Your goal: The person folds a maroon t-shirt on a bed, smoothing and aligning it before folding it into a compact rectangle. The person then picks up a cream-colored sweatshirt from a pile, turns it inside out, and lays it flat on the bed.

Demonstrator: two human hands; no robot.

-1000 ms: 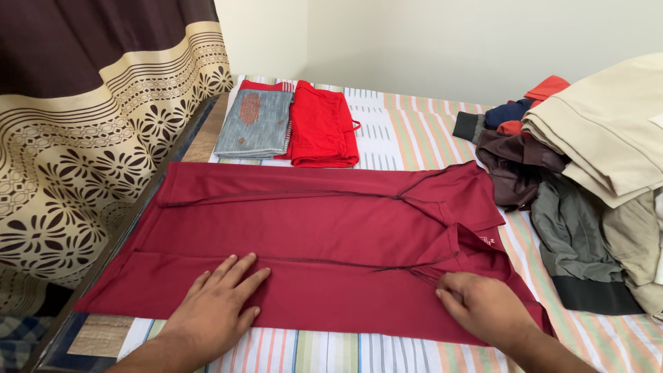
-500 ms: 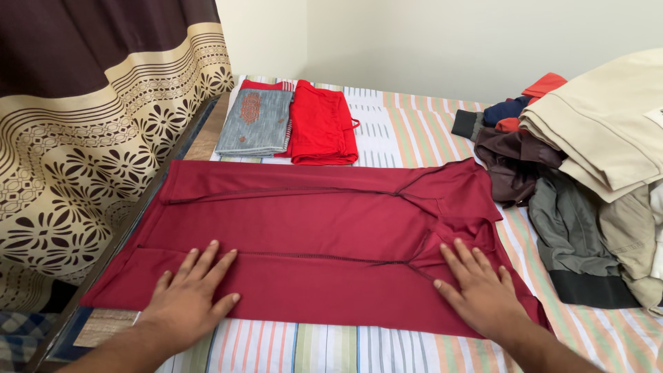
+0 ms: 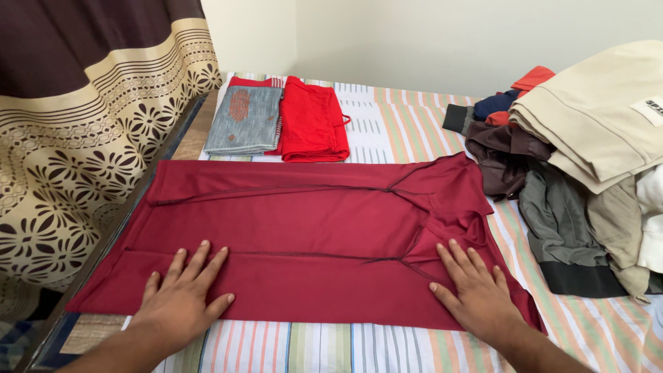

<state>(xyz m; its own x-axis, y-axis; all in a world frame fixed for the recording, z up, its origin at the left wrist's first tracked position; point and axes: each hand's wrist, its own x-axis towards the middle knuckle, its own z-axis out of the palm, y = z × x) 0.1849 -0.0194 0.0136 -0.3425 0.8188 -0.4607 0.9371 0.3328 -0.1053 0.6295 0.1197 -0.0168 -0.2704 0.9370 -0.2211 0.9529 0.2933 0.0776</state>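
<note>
Maroon shirt (image 3: 311, 242) lies folded lengthwise across the striped bed (image 3: 387, 131); left hand (image 3: 181, 297) at 7 o'clock and right hand (image 3: 476, 293) at 5 o'clock press it flat, fingers spread, holding nothing. The slick cloth may slide — uneven pressure could skew the near fold or bunch the collar.

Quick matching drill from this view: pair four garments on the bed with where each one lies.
Things:
1. maroon shirt
2. grey top
3. red top
4. beige cloth

Places:
A. on top of the pile at the right
B. folded at the far side, nearest the curtain
C. spread flat under both hands
D. folded, just right of the grey one

Pairs: 1-C, 2-B, 3-D, 4-A. The left hand and right hand lie flat, fingers spread, on the shirt's near edge.
</note>
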